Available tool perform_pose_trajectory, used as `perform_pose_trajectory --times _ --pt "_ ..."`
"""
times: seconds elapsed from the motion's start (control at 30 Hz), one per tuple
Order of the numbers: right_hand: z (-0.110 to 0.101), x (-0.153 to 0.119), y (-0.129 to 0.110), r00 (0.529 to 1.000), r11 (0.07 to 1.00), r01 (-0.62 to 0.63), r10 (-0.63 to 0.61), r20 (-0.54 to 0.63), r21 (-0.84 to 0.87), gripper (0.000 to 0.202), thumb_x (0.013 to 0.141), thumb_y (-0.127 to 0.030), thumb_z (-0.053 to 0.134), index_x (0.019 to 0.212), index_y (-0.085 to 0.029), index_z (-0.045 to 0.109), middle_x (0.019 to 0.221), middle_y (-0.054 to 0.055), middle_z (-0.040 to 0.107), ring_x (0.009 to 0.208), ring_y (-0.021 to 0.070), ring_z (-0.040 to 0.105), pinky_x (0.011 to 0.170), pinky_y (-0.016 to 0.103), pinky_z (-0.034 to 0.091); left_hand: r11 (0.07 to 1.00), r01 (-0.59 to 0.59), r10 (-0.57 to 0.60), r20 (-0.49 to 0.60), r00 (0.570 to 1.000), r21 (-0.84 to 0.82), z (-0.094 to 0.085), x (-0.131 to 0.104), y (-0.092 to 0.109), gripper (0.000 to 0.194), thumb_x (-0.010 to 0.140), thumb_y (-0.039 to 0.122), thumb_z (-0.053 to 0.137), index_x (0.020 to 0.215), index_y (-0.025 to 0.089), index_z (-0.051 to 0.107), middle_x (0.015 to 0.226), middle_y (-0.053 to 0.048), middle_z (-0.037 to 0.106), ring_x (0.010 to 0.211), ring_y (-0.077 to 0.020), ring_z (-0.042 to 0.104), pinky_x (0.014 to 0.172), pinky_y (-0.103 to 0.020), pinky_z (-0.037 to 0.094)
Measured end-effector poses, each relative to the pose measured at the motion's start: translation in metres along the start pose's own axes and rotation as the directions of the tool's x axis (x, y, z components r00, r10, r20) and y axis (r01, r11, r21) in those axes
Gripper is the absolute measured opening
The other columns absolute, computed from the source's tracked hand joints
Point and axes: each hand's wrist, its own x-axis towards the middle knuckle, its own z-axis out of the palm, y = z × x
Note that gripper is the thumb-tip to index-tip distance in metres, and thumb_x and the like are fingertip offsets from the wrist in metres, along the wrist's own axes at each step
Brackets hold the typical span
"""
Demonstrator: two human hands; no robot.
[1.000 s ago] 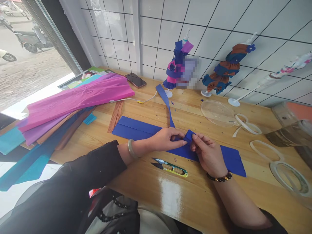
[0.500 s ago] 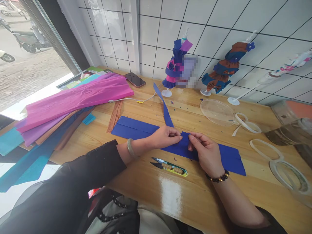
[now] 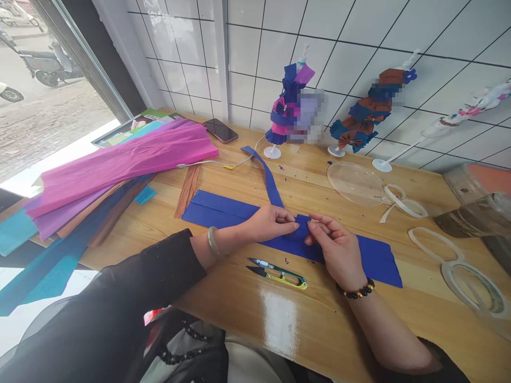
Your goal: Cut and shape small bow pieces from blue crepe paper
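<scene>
A narrow blue paper strip (image 3: 272, 183) runs from the back of the table down to my hands, its near end held between them. My left hand (image 3: 273, 223), with a pale bangle at the wrist, pinches the strip from the left. From the right, my right hand (image 3: 337, 247) pinches the same end with thumb and forefinger. Beneath both hands lies a wide folded blue paper band (image 3: 379, 260). Green and yellow thread snips (image 3: 279, 274) rest on the table, nearer to me than the band.
Pink crepe paper (image 3: 131, 154) tops a stack of coloured sheets at left. A phone (image 3: 221, 131), a white cable and decorated paper stands (image 3: 361, 119) are along the back. Tape rolls (image 3: 475, 287), a clear disc (image 3: 356, 183) and a dark transparent container (image 3: 473, 215) are at right.
The far end of the narrow strip has dropped and shifted left, over the white cable. My fingers have moved only slightly at its near end.
</scene>
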Motion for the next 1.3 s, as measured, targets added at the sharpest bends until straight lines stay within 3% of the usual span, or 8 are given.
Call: perform_pose_trajectory --times 0.2,0.47,1.07,1.3 --pt "0.0000 -0.0005 0.0010 0.998 0.997 -0.043 0.040 0.048 0.058 0.032 0.072 -0.038 0.067 0.095 -0.017 0.061 0.056 -0.002 0.062 0.050 0.0119 0.058 0.051 0.025 0.048 0.997 0.012 -0.014 -0.032 0.999 -0.072 -0.0045 0.0016 -0.0003 0.032 0.073 0.042 0.060 0.067 0.010 0.059 0.063 0.000 0.057 0.059 -0.0076 0.050 0.057 -0.020 0.038" --pt "0.0017 -0.0018 0.0021 0.996 0.998 -0.064 0.065 0.055 -0.025 0.026 0.069 -0.041 0.069 0.079 -0.017 0.065 0.053 0.000 0.064 0.049 0.0119 0.058 0.053 0.024 0.050 0.998 0.000 -0.002 -0.035 0.999 -0.060 -0.0055 0.0013 0.0008 0.032 0.073 0.042 0.061 0.068 0.010 0.060 0.063 0.000 0.057 0.059 -0.0076 0.049 0.057 -0.020 0.037" --pt "0.0052 -0.0029 0.0011 0.992 0.995 -0.093 0.090 0.084 0.035 0.027 0.071 -0.041 0.068 0.081 -0.017 0.062 0.061 0.002 0.069 0.056 0.0139 0.064 0.059 0.025 0.051 0.996 -0.024 0.022 -0.022 1.000 -0.084 -0.0038 0.0027 -0.0038 0.031 0.073 0.041 0.062 0.069 0.011 0.057 0.061 0.002 0.052 0.056 -0.0058 0.045 0.054 -0.018 0.035" --pt "0.0048 -0.0033 0.0005 0.991 0.993 -0.105 0.101 0.088 0.048 0.024 0.074 -0.040 0.065 0.076 -0.017 0.061 0.061 0.001 0.068 0.056 0.0128 0.064 0.059 0.023 0.050 0.997 -0.018 0.020 0.031 0.999 -0.069 -0.0041 0.0006 -0.0003 0.030 0.075 0.040 0.060 0.075 0.011 0.058 0.069 0.000 0.056 0.062 -0.0077 0.048 0.059 -0.020 0.038"
